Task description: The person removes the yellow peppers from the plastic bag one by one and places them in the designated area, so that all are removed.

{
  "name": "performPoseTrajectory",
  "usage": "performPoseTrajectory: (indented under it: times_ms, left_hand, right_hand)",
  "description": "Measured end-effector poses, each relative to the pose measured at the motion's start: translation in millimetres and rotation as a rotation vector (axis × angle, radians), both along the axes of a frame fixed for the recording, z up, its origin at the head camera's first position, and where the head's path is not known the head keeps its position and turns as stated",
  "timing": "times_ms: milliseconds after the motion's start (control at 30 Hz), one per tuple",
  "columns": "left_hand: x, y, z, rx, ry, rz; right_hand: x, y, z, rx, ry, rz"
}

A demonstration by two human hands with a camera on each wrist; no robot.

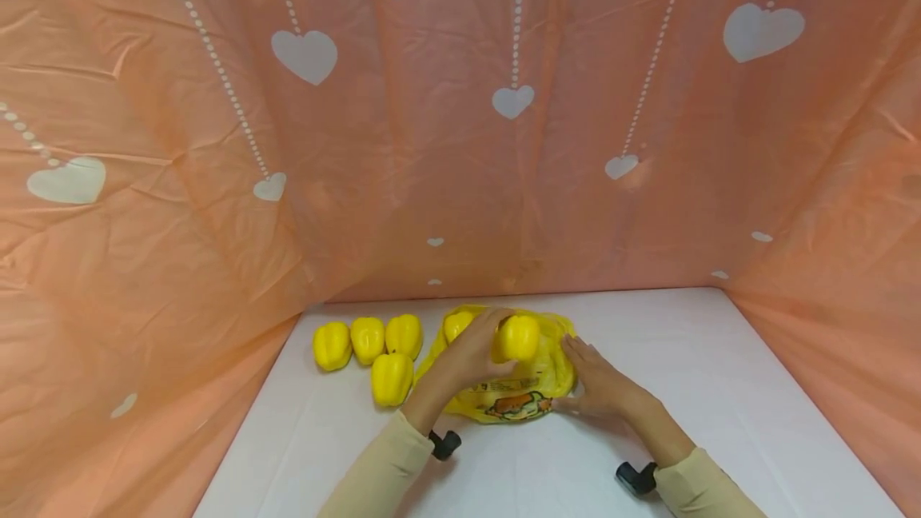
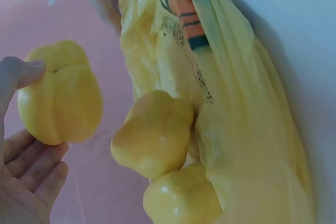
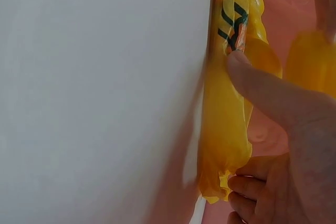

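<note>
My left hand holds a yellow bell pepper between thumb and fingers, over a yellow plastic bag with a printed picture on its front. In the left wrist view this pepper is up beside the bag, and two more peppers show at the bag's opening. Another pepper lies within the bag's far left part. At the bag's right edge is my right hand, fingers spread; its thumb and fingertips touch the plastic in the right wrist view.
Several yellow bell peppers stand on the white table left of the bag, one nearer than the others and close to the bag. An orange-pink sheet with white hearts hangs behind the table and along both sides.
</note>
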State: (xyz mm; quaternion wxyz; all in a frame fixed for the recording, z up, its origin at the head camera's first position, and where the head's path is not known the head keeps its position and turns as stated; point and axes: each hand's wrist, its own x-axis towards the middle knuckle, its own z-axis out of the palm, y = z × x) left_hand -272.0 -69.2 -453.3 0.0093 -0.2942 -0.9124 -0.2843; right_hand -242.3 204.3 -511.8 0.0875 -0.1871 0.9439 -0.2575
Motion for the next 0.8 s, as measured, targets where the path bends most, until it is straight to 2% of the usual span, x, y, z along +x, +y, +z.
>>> performPoseTrajectory:
  times_ms: [133,333,567,800]
  left_hand:
    - [5.1,-9.5,1.9,0.001,0.002,0.016]
    - [9.3,-25.2,6.1,0.009,0.042,-0.011]
    - [17.5,-45.0,12.2,0.071,0.068,-0.014]
    - [23.1,-66.4,15.7,0.058,0.109,0.047]
  right_hand:
    - [-0.5,-0.4,-1.6,0.007,0.010,0.002]
    - [-0.2,-1.8,-0.8,0.008,0.010,0.003]
    - [0.8,-1.3,0.4,0.008,0.006,0.004]
    - [0.4,-1.3,-0.3,-0.001,0.006,0.006]
